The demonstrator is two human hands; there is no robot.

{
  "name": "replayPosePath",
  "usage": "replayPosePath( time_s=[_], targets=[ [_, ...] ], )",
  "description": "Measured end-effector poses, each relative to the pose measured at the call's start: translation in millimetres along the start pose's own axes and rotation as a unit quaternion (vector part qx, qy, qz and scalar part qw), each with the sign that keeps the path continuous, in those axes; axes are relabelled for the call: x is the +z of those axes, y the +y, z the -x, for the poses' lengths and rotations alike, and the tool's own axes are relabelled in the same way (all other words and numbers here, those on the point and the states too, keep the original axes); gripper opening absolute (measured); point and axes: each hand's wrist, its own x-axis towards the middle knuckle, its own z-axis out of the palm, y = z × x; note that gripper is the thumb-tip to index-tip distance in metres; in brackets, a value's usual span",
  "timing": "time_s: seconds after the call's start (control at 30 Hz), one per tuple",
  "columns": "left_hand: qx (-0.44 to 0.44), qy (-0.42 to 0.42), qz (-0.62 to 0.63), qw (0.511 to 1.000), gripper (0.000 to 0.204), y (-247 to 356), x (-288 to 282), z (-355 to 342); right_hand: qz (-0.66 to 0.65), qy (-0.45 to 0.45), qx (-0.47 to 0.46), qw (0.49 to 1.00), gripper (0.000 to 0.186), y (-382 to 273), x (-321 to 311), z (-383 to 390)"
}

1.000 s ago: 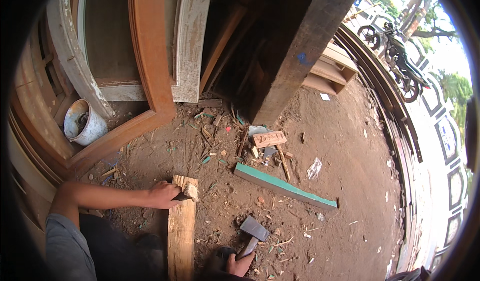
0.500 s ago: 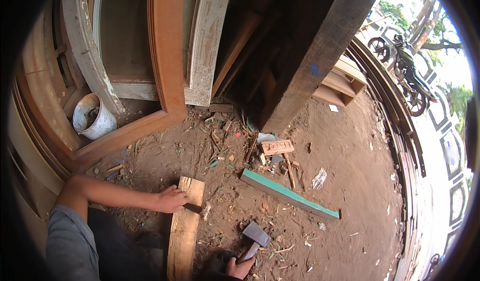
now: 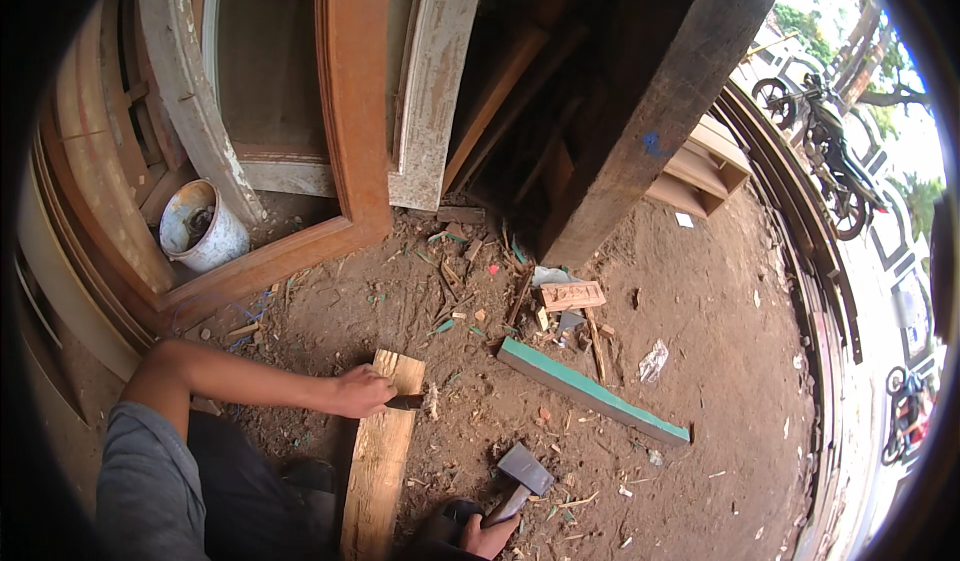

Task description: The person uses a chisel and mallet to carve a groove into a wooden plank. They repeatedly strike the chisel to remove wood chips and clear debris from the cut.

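At the lower edge, right of the plank, the right hand [image 3: 488, 538] shows low and close to the body, its forearm mostly out of sight, while the left arm is bent at the elbow and reaches across so that the left hand [image 3: 362, 392] sits over the far part of the plank [image 3: 380, 471]. Compared with a second ago, the pale wood chip [image 3: 431, 401] by the tool's end has gone from above the plank to just past its right edge, and the right hand has kept its hold. The right hand is closed around the handle of a hammer [image 3: 526, 469], whose blocky metal head points away from the person; whether that head touches the ground cannot be told. The left fist is clenched on a dark tool [image 3: 405, 402] that sticks out to the right across the plank. The plank lies lengthwise, running away from the person. Beyond it to the right, a green-topped beam [image 3: 590, 389] rests aslant on the dirt ground [image 3: 710, 361], and past that lies a reddish wood block [image 3: 572, 294] among scraps. Farther off, a stained white bucket [image 3: 215, 246] stands beside an orange-brown frame [image 3: 360, 111], and a motorcycle [image 3: 838, 156] is parked at upper right.
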Motion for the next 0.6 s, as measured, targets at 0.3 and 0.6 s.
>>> replayPosePath(
  time_s=[0.3,0.6],
  targets=[
    [-0.036,0.006,0.013,0.999,0.032,0.9,2.5,5.5,0.068,0.008,-0.010,0.998,0.085,-0.5,-2.3,2.1],
    [-0.017,0.024,0.019,0.999,0.030,1.3,0.0,10.6,0.021,0.024,0.062,0.998,0.080,-9.3,-0.5,2.3]
  ],
)
